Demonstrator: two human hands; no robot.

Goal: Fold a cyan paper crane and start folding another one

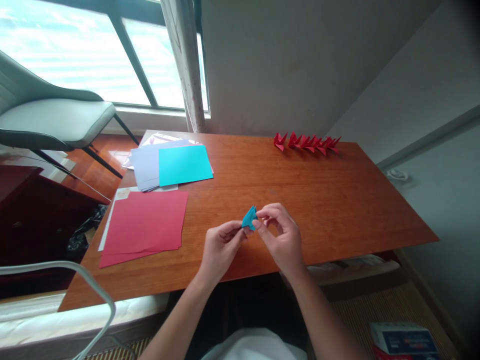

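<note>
The folded blue paper piece (pixel 248 218) is at the centre of the frame, slightly below the middle, raised in front of the worktop (pixel 337 200) and directly between the two hands, in contact with both. Its longer axis appears to slant from lower left to a pointed end at upper right. The left hand (pixel 222 249) is at the lower-left corner of the piece, thumb and forefinger closed on it in a pinch, remaining fingers curled beneath. The right hand (pixel 281 237) is at the right edge, thumb low and forefinger higher, the tips bent in close upon the paper with a rounded gap behind them; how firmly it grips cannot be told. Neither hand is nearer than the other. The piece is small, angular and matt, with layered creased edges. The worktop is reddish-brown, smooth, with visible wood grain. At upper right of the frame stands a row of red origami cranes (pixel 308 143), sharp-winged and overlapping, so an exact count is not offered. At left lie flat red sheets (pixel 144 222), slightly fanned; above them, a turquoise sheet (pixel 185 165) with straight edges rests over pale lavender sheets (pixel 145 167). All appear to be thin paper or card.
</note>
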